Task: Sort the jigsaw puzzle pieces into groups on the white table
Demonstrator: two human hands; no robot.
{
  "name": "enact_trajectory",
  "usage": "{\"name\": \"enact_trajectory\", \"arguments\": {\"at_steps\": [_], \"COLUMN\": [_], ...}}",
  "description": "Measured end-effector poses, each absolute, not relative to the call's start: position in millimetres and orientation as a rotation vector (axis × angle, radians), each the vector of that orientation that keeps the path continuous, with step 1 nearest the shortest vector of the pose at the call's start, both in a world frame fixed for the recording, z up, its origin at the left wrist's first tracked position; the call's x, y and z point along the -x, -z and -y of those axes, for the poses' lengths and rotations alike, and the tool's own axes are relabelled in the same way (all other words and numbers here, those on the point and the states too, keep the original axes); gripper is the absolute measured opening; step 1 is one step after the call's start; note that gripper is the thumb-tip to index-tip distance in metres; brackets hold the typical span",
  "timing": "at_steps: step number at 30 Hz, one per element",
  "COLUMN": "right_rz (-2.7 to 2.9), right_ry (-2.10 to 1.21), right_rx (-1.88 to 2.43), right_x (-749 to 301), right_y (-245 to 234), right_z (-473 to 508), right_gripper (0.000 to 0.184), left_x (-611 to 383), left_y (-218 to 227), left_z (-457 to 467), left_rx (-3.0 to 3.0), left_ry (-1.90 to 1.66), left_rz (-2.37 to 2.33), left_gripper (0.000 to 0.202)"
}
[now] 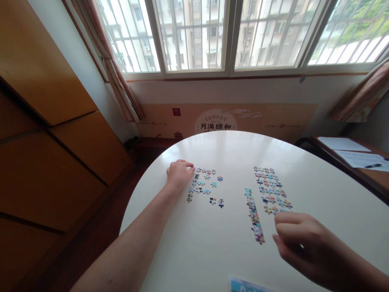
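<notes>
My left hand (pixel 180 173) rests at the upper left corner of a loose group of jigsaw puzzle pieces (pixel 199 183). Its thumb and forefinger are closed at the corner, on a puzzle piece mostly covered by the fingertips. To the right lies a narrow joined strip of puzzle pieces (pixel 254 215), with rows of more puzzle pieces (pixel 269 188) beyond it. My right hand (pixel 300 239) is curled just below those rows, near the strip's lower end. Its fingers hide whatever they hold, if anything.
All the pieces lie on a round white table (pixel 225 251). A blue printed sheet (pixel 247 286) shows at the near edge. Papers and a pen (pixel 373 165) lie on a brown side table at the right. Wooden cabinets (pixel 45 174) stand at the left, barred windows ahead.
</notes>
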State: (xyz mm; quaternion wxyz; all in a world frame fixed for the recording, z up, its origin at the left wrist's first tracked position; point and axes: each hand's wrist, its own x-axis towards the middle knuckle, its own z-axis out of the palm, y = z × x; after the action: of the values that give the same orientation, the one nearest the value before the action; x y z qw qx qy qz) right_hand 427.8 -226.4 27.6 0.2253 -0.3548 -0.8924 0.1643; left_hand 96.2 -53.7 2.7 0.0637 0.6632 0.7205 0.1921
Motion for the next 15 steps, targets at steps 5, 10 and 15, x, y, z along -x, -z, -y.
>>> {"name": "enact_trajectory", "arguments": {"at_steps": [5, 10, 15], "right_rz": [2.453, 2.369, 2.318], "right_ry": [-0.486, -0.535, -0.583], "right_rx": [0.981, 1.001, 1.056], "right_x": [-430.8, -435.5, -439.5], "right_y": [-27.1, -29.4, -30.2], "right_z": [225.2, 219.9, 212.3], "right_gripper": [0.036, 0.038, 0.04], "left_x": [-96.4, -94.6, -88.5], "left_y": [-4.0, -5.8, -5.8], "left_z": [54.7, 52.0, 50.3], "left_rx": [-2.029, -2.024, -1.952], "left_ry": [-0.57, -0.576, -0.686], "left_rz": [-2.189, -2.179, -2.068], "left_gripper": [0.019, 0.014, 0.014]}}
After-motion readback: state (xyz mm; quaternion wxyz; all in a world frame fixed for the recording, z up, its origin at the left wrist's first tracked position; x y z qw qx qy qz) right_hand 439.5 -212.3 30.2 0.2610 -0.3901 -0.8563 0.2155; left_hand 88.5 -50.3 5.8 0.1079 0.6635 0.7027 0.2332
